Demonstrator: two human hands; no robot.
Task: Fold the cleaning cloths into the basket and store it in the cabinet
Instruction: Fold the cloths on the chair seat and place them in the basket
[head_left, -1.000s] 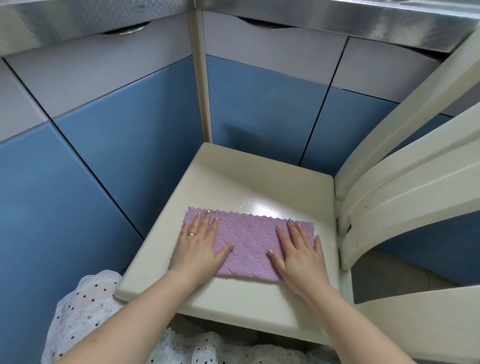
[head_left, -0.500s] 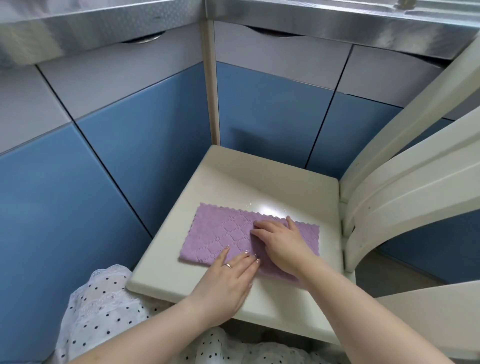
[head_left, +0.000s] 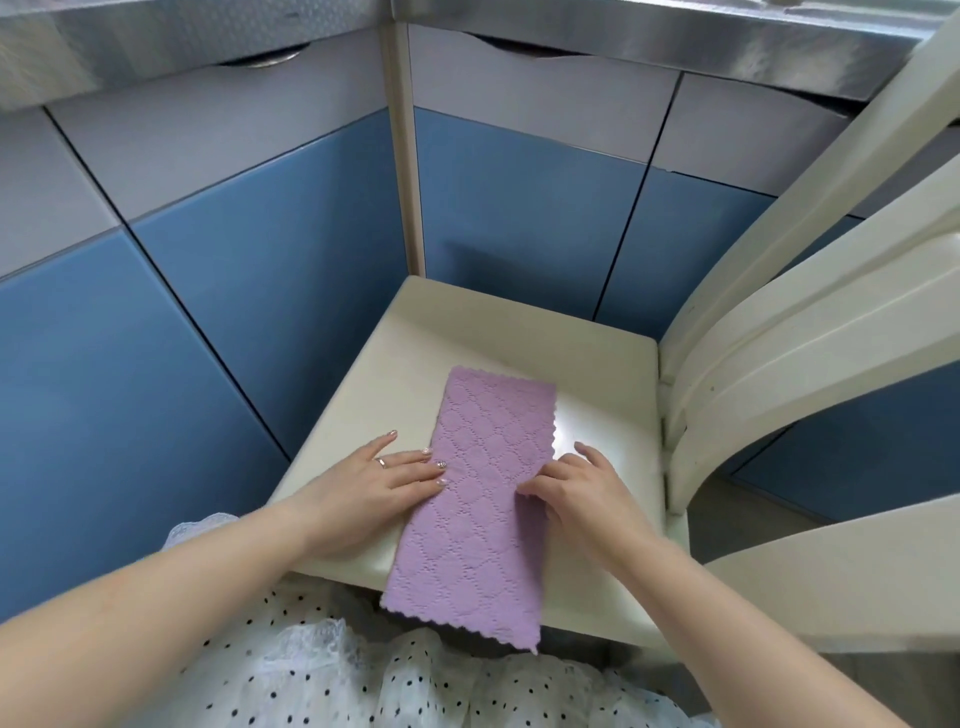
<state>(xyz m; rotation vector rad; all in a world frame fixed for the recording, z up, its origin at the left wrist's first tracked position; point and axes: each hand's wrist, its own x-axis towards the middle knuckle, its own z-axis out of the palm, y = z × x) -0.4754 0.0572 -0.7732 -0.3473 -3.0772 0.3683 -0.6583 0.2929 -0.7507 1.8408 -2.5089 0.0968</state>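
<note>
1. The left hand (head_left: 371, 480) lies flat, fingers straight, tips touching the cloth's left edge.
2. The right hand (head_left: 569, 486) has curled fingers resting on the right edge; whether they pinch it I cannot tell.
3. The purple cloth (head_left: 478, 499) lies lengthwise on the chair seat (head_left: 498, 332), its near end overhanging.
4. It looks light, soft and limp; best taken at the corners.

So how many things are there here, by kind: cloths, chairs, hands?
Cloth: 1, purple
Chair: 1, cream
Hands: 2, left hand and right hand
Total: 4
No basket shows.
</note>
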